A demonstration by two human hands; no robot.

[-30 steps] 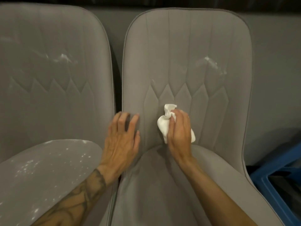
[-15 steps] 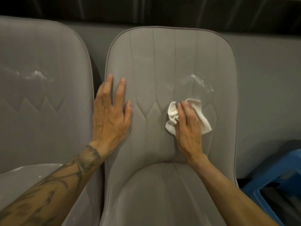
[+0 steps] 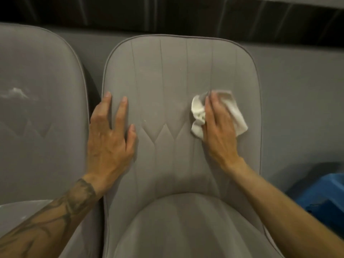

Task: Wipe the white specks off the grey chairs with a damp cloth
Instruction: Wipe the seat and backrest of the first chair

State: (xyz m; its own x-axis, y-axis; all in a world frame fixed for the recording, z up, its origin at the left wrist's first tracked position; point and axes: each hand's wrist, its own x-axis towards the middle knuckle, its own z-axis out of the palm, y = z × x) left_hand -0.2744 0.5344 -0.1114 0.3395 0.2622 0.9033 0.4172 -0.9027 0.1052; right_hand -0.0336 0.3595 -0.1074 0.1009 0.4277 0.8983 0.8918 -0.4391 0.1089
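Observation:
Two grey upholstered chairs stand side by side. On the backrest of the right chair (image 3: 167,71), my right hand (image 3: 217,127) presses a crumpled white cloth (image 3: 198,110) flat with straight fingers, on the right half of the backrest. My left hand (image 3: 109,138) lies flat with spread fingers on the left edge of the same backrest. A few tiny white specks (image 3: 145,120) remain near the stitched zigzag. The left chair (image 3: 41,108) carries a white smear (image 3: 15,93) on its backrest and white specks on its seat (image 3: 20,211).
A blue plastic crate (image 3: 323,198) sits on the floor to the right of the right chair. A grey wall and a dark band run behind both backrests.
My right hand has slid the cloth up the backrest onto the spot where the white smear was; that smear no longer shows. My left hand moved up along the left edge.

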